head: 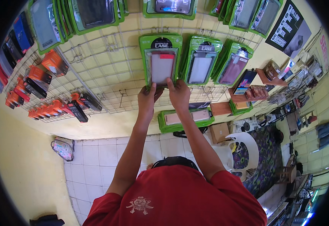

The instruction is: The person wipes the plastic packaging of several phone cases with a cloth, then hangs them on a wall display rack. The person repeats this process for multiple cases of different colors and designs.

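Observation:
Both hands reach up to a green-bordered phone case package (162, 67) on the wire grid rack (102, 65). My left hand (147, 96) grips its lower left corner, thumb on the front. At the lower right, my right hand (179, 91) pinches the bottom edge, thumb also on the front. Through the clear window a pale case shows, with a red sticker near its top. To the right hangs a second stack of green case packages (201, 60). Beyond it is another stack (232, 63) with a purplish case in front. Whether the held package is hooked cannot be told.
More green packages (93, 15) hang along the top. Orange and black boxes (54, 63) fill the rack at left. Below my hands lies a pile of green packages (185, 118). A cardboard box (220, 132) and a white plastic chair (249, 152) stand on the right.

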The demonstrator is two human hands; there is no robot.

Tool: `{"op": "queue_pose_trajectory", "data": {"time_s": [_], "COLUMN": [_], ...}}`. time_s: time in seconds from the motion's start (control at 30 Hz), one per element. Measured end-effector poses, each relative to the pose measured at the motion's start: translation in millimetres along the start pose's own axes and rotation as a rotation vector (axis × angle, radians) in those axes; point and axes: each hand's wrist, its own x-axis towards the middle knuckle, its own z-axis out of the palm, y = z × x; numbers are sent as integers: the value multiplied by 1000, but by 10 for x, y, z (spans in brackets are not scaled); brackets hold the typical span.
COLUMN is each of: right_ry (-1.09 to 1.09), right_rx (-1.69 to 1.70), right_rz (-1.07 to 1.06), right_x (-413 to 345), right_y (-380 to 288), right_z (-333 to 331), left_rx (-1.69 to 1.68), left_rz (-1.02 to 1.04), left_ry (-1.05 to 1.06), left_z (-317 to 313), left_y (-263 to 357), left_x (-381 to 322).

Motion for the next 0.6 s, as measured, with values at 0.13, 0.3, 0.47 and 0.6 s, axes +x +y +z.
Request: {"op": "queue_pose_trajectory", "data": {"time_s": [0.13, 0.3, 0.47, 0.6], "right_ry": [-36, -92, -54, -85], "right_rx": [-44, -54, 270, 417], "right_rz": [60, 115, 122, 122], "right_x": [-67, -114, -275, -414], "right_y": [61, -51, -218, -310], "right_z": [-6, -77, -132, -257], "left_rx": [-36, -36, 15, 6], "left_rz": [-8, -6, 47, 108], "left_ry": [-24, -51, -53, -89], "left_z": [-30, -57, -26, -11], "left_y": [-50, -38, 107, 184], "left_x": [-47, -99, -272, -437]}}
